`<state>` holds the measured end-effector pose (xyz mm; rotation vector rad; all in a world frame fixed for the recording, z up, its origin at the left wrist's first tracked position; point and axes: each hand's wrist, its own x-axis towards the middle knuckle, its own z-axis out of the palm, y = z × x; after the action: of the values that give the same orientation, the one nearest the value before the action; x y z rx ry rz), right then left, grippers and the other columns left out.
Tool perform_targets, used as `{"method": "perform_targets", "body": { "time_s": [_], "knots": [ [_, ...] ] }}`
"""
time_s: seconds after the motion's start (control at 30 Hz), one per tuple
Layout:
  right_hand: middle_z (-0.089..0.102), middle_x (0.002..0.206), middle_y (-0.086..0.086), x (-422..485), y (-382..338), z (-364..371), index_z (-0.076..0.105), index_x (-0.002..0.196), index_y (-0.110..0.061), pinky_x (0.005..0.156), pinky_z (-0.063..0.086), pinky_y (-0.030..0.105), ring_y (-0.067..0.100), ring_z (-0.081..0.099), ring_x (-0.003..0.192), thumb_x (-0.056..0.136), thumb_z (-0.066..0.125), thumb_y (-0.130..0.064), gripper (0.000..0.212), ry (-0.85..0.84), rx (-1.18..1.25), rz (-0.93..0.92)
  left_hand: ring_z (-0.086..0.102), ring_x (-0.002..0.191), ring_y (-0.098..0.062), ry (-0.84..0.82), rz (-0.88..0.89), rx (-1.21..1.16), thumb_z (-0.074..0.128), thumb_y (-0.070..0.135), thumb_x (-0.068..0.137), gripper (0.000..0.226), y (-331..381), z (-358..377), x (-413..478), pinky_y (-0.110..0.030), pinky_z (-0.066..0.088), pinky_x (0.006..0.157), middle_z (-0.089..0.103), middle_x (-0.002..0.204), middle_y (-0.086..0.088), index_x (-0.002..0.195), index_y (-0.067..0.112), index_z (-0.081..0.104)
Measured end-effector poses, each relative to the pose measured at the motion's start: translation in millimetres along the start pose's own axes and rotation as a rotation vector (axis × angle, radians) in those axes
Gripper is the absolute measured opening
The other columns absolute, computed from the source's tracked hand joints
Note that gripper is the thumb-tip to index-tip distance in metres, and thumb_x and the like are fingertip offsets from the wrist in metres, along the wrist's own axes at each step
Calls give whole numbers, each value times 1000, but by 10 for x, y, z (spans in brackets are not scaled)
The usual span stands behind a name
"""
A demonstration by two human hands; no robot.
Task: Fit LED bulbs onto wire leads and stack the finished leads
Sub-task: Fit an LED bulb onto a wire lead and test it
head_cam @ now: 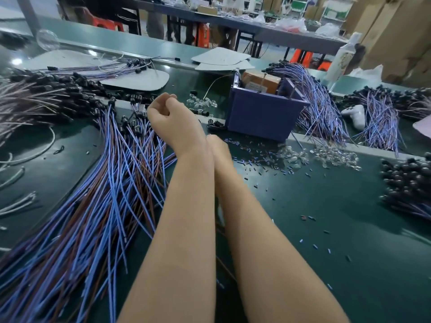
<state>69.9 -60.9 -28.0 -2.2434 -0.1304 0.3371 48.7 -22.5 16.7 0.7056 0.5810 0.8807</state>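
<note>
Firstly, wire leads: blue and brown insulated wire leads [112, 183] with black end sockets, fanned in a loose heap over the left of the table, sockets toward the far side.
LED bulbs: small clear plastic LED bulbs [203, 103], loose cluster just left of the box; second scatter of the same in front of the box, to its right.
Left hand: left hand [163, 115] over the socket ends of the heap, fingers curled inward, thumb against them; anything pinched inside not discernible.
Right hand: right hand [219, 148] mostly hidden under the left wrist; opening and contents cannot be told.
Box: purple-blue plastic box [263, 117] right of the hands, brown carton [261, 81] inside.
Further bundles: blue-wired bundles [321, 113] draped behind and right of the box.
Debris: short blue and black sleeve bits [256, 162] strewn before the box.
Table: dark green bench top [303, 217].
</note>
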Motion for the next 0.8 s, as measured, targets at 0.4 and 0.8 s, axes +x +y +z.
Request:
{"method": "perform_targets", "body": {
  "time_s": [0.4, 0.8],
  "knots": [
    [62, 68, 6, -32, 343, -636, 53, 82, -10, 43, 43, 19, 7, 48, 41, 98, 48, -11, 16, 421, 845, -247, 57, 82, -26, -401, -38, 614, 43, 13, 92, 19, -516, 63, -163, -34, 47, 75, 65, 89, -12, 86, 7, 60],
    [56, 71, 0, -372, 1320, -1510, 64, 81, -18, 54, 40, 16, 5, 47, 57, 96, 53, -18, 19, 565, 659, -237, 56, 72, -19, -1150, 198, 999, 54, 14, 92, 12, -946, 391, -980, -27, 48, 71, 70, 91, -7, 93, 15, 66]
  ]
}}
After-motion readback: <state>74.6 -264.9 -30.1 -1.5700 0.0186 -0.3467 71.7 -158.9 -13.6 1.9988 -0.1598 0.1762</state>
